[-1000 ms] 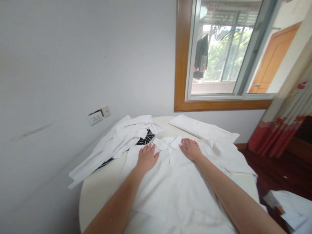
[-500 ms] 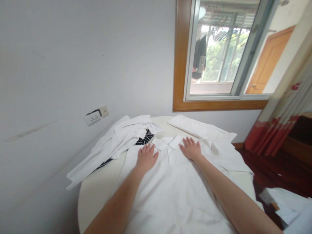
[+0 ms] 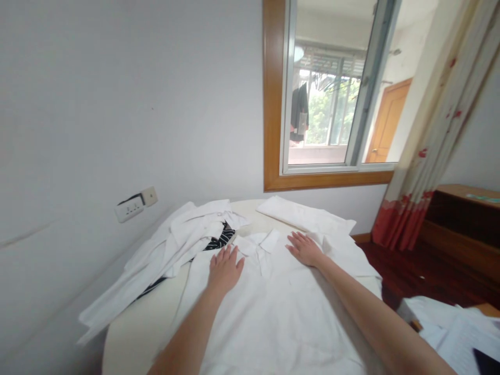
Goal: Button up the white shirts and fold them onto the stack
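Note:
A white collared shirt lies spread over the round cream table, its collar at the far end. My left hand rests flat on the shirt's left shoulder area, fingers spread. On the other side of the collar, my right hand lies palm down near the right shoulder, its fingers stretched out. Neither hand grips the cloth. My forearms cover parts of the shirt's sides.
Rumpled white clothes with a black striped piece hang over the table's left edge. A folded white garment lies at the back. Wall sockets, a window, a curtain and papers surround the table.
My right hand has slid outward from the collar toward the right shoulder. My left hand stays flat on the left shoulder. The camera view has turned right and up slightly.

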`<state>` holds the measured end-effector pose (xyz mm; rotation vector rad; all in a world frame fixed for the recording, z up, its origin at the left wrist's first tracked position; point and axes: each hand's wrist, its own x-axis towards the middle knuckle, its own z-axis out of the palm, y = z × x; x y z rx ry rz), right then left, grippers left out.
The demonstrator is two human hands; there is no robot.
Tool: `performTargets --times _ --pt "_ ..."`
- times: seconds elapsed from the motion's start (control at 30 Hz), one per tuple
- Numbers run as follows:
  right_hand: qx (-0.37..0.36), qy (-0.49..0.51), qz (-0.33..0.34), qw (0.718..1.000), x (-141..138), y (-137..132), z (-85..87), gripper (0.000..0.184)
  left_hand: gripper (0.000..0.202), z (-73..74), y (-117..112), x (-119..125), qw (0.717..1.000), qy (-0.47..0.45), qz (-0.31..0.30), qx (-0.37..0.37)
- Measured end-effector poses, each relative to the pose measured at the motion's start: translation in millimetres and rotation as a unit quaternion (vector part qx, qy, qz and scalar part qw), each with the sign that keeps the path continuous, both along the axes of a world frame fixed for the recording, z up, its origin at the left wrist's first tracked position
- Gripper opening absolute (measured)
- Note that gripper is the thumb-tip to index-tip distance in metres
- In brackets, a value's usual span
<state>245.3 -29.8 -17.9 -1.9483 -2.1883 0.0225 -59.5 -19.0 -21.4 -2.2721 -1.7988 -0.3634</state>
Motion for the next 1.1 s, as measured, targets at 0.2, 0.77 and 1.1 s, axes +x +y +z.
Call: performTargets --times 0.2,0.77,1.1 --pt "0.061 0.002 -0.010 0.998 16.0 -12.8 3.8 0.042 0.055 -1.6 3.1 -0.7 1.000 0.006 0.001 -0.008" --pt "0.075 -0.107 -0.094 0.987 100.3 -35.1 21.4 0.045 0.057 2.4 3.0 3.6 0.999 0.012 0.005 -0.029" --pt "-0.006 -0.045 -0.094 0.995 142.9 -4.6 44.2 0.039 0.058 -1.0 5.9 4.0 1.000 0.005 0.002 -0.030"
